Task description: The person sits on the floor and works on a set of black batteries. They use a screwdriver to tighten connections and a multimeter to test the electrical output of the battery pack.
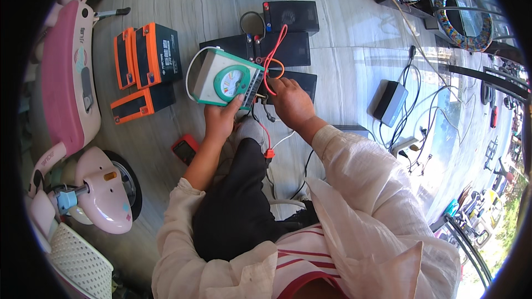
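My left hand (220,120) grips the near edge of a green and white battery tester (208,77), its thumb on the front face beside the round dial (231,82). A white carrying handle (189,75) loops off its left side. At the tester's right end, my right hand (293,104) is closed with its fingers around the leads; exactly what they pinch is hidden. A thick red cable (271,55) loops up from there over several black batteries (291,16) on the floor. Below the tester hangs a thin lead with a red connector (269,153).
Black batteries with orange ends (166,58) stand at the left, beside a pink scooter (64,72). A red and black meter (185,149) lies near my left forearm. To the right are a black charger (390,102) with cords and a power strip (407,145).
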{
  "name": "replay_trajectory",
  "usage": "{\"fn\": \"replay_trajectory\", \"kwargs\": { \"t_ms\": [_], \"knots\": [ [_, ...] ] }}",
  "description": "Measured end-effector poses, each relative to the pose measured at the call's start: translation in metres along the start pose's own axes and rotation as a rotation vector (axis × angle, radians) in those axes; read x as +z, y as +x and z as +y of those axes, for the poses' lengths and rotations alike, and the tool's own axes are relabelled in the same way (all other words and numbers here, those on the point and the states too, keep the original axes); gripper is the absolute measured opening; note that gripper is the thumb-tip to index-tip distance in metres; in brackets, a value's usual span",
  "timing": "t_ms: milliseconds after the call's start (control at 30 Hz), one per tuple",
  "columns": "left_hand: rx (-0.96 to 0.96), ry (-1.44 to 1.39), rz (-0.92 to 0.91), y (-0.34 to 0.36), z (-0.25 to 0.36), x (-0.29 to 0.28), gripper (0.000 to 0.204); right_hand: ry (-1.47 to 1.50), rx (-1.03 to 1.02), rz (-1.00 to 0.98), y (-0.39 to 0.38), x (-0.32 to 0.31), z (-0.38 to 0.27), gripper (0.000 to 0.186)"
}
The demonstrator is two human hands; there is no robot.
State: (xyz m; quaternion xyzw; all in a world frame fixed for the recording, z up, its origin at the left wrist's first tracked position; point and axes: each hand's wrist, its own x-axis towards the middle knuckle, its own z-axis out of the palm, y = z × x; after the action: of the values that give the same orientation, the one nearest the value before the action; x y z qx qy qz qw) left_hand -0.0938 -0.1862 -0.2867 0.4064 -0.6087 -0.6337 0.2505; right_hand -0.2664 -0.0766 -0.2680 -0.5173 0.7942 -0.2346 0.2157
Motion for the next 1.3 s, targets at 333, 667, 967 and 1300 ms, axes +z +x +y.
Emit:
{"fn": "replay_trajectory", "kwargs": {
  "t_ms": [333, 667, 967, 1300],
  "knots": [
    [-0.149, -0.647, 0.207, 0.002, 0.012, -0.059, 0.043, 0.147, -0.187, 0.152, -0.027, -0.038, -0.037, 0.028],
    [-0.078, 0.46, 0.404, 0.011, 0.079, -0.143, 0.061, 0.029, -0.455, -0.538, -0.093, -0.006, -0.063, 0.015],
    [-0.333, 0.982, 0.338, 0.045, 0.021, -0.104, 0.075, 0.529, 0.1, -0.632, -0.037, 0.092, -0.08, 0.035],
    [-0.344, 1.04, 0.236, 0.055, -0.059, -0.135, 0.071, 0.602, 0.201, -0.34, -0.066, 0.019, 0.001, 0.029]
  ]
}}
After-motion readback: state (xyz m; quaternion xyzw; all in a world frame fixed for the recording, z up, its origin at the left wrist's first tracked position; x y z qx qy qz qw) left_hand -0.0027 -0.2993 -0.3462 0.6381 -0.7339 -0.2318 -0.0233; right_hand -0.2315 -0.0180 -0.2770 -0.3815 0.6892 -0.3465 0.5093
